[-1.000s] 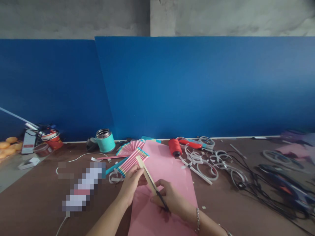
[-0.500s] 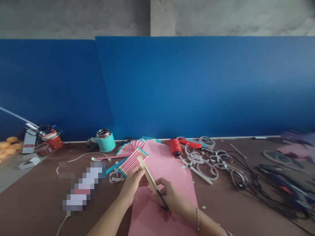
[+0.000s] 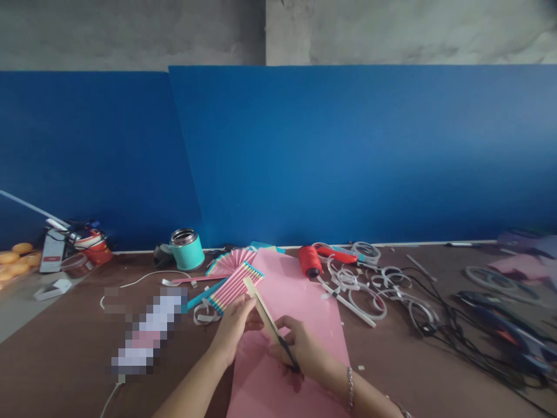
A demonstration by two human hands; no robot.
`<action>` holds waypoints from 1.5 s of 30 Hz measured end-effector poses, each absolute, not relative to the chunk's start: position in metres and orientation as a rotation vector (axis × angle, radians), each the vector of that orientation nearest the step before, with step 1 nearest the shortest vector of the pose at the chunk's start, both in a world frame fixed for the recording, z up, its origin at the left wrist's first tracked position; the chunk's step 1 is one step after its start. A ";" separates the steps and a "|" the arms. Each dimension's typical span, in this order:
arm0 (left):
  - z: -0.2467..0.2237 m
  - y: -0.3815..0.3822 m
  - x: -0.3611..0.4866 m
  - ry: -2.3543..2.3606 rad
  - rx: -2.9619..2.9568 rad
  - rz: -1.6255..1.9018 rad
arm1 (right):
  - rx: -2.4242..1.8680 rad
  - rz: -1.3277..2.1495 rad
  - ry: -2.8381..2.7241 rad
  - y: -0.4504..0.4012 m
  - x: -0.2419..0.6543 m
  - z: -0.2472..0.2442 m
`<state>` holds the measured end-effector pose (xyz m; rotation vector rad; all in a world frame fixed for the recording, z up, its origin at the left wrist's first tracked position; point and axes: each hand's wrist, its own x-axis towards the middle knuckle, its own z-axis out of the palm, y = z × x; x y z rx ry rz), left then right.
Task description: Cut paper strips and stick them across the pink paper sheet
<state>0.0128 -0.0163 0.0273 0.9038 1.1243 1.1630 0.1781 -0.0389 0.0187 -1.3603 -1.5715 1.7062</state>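
My left hand (image 3: 235,328) is closed, pinching a pale yellow strip (image 3: 249,285) between thumb and fingers. The strip slants up and to the left over a long pink sheet (image 3: 296,290) on the table. Closed around a pair of scissors with dark handles (image 3: 289,353), my right hand (image 3: 302,351) is just to the right. Their blades lie along the lower part of the strip; whether they are apart is hard to make out. Beyond my left hand are a pleated pink piece with blue and yellow edges (image 3: 237,285) and a pink pleated fan (image 3: 230,262).
Behind the sheet stand a red thread spool (image 3: 309,261) and a turquoise cup (image 3: 187,252). Curled white strips (image 3: 348,278) and black cables (image 3: 456,331) spread over the right side. A blurred-out oblong thing (image 3: 150,331) lies left. A blue panel (image 3: 326,151) closes the back.
Both hands stay almost where they were. The scissors' dark handles have shifted very slightly to the right, and a tiny pale sliver now shows over the pink sheet.
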 end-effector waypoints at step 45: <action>0.023 -0.017 0.013 1.088 0.968 1.105 | -1.328 1.701 -1.539 -0.040 0.175 0.020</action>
